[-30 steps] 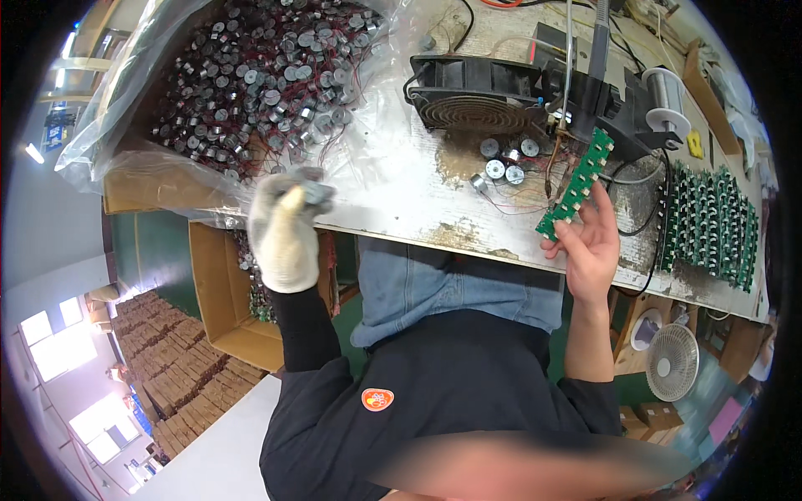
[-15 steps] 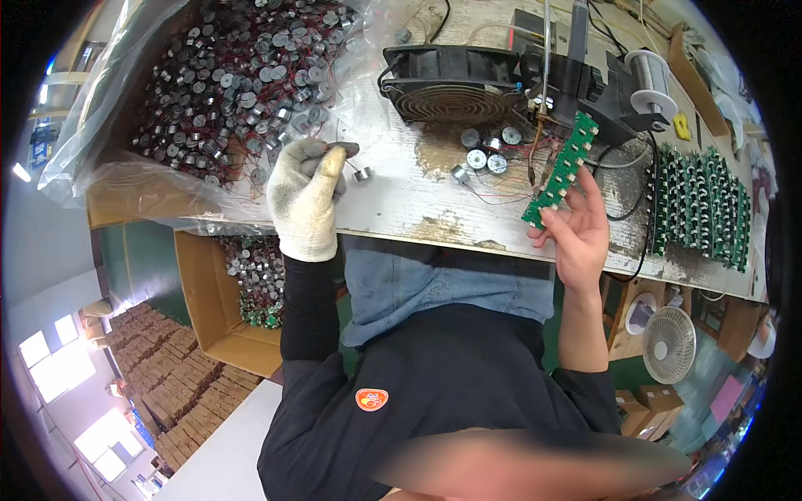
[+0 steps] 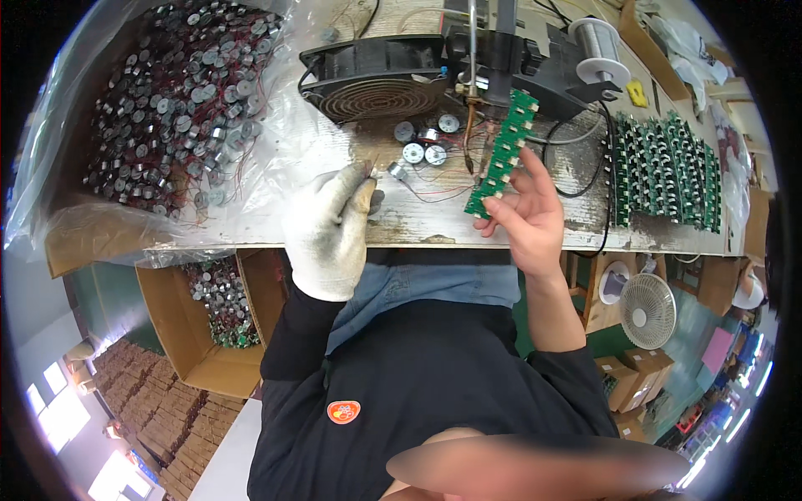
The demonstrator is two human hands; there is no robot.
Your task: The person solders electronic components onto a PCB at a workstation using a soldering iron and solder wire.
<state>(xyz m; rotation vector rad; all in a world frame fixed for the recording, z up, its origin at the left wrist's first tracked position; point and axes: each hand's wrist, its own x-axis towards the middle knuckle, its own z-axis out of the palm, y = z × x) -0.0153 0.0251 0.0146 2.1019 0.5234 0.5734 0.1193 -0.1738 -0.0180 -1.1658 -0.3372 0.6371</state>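
Note:
My left hand (image 3: 327, 238), in a pale work glove with stained fingertips, is closed in a pinch above the table's front part. Thin wire ends (image 3: 373, 162) stick up from its fingertips, and a small motor (image 3: 377, 200) shows partly under the fingers. My bare right hand (image 3: 528, 213) grips the lower end of a long green circuit board (image 3: 504, 155), tilted beside the soldering stand. Small connectors line the board's right edge. Between the hands lie several small round motors (image 3: 413, 154) with thin wires; the closest one (image 3: 398, 171) sits just right of my left fingertips.
A black fan (image 3: 373, 79) stands behind the loose motors. At the soldering stand (image 3: 504, 50) is a solder wire spool (image 3: 598, 50). Rows of green boards (image 3: 668, 173) lie at the right. A plastic-lined box of motors (image 3: 180, 108) fills the left; an open carton (image 3: 196, 363) is below.
My left hand has moved right, toward the loose motors, and the motor hanging from its fingertips is now mostly tucked under them. The right hand still holds the board. The whole view has shifted.

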